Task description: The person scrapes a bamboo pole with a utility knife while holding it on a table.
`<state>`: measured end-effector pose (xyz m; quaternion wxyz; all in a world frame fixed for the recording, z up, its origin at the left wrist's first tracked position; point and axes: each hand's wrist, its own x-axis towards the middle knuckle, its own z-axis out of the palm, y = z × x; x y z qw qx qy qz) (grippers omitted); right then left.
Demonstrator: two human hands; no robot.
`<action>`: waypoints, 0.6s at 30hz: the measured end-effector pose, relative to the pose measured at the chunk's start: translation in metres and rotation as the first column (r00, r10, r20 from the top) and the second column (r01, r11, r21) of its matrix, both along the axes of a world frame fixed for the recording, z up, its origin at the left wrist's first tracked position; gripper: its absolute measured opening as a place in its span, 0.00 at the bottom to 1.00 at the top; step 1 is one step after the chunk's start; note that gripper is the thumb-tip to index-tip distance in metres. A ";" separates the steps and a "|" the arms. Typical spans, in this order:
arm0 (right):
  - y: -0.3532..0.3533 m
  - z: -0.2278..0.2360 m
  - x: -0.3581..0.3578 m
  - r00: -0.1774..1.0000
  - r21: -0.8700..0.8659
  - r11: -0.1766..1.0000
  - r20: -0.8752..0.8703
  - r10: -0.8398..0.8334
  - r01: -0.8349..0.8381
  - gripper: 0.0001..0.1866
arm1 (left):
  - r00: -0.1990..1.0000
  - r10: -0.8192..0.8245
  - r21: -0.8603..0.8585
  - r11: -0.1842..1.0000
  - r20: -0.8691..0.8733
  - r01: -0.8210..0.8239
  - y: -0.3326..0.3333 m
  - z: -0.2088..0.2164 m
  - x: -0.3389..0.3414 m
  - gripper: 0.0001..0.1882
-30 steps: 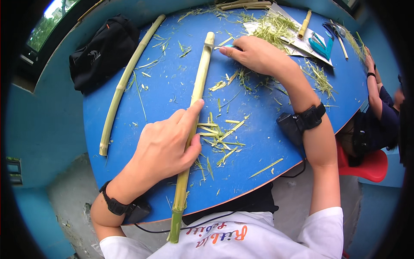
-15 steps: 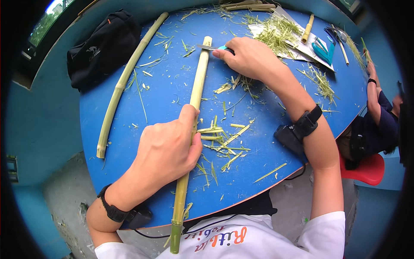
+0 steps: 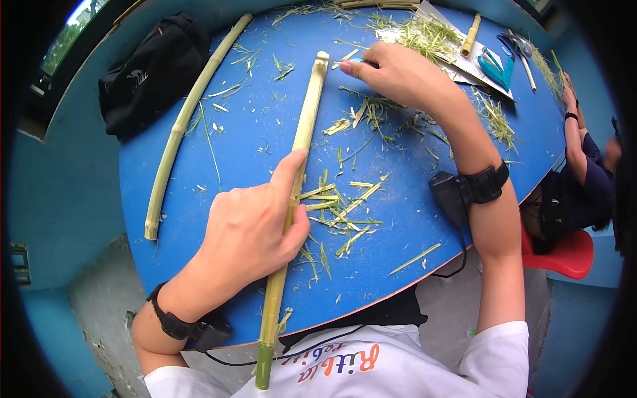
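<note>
A long pale-green bamboo stick [image 3: 309,119], mostly scraped of its green skin, runs from the table's middle toward my body; its near end is still dark green. My left hand [image 3: 255,222] grips it around the middle, index finger laid along the top. Beside the stick's far end, my right hand [image 3: 405,73] is closed on a small knife with a turquoise handle [image 3: 359,61]. The thin blade points left toward the tip, and I cannot tell whether it touches. Green peelings [image 3: 342,205] lie on the table right of my left hand.
A second bamboo stick [image 3: 178,132] lies to the left, next to a black bag [image 3: 154,73]. At the far right sit a heap of shavings [image 3: 424,43] on white paper, a short bamboo piece [image 3: 472,34] and a turquoise tool [image 3: 494,71]. Another person [image 3: 577,159] works at the right edge.
My right hand has moved slightly right and up, and the knife blade no longer lies across the stick's far end. My left hand keeps its hold on the stick.
</note>
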<state>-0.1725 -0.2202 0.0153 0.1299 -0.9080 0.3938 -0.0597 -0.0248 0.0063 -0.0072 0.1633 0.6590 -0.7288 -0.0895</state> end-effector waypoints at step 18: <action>0.002 -0.016 0.015 1.000 -0.140 0.990 -0.023 -0.007 0.003 0.31 | 0.999 -0.022 -0.054 0.998 0.045 0.025 0.000 0.002 -0.002 0.32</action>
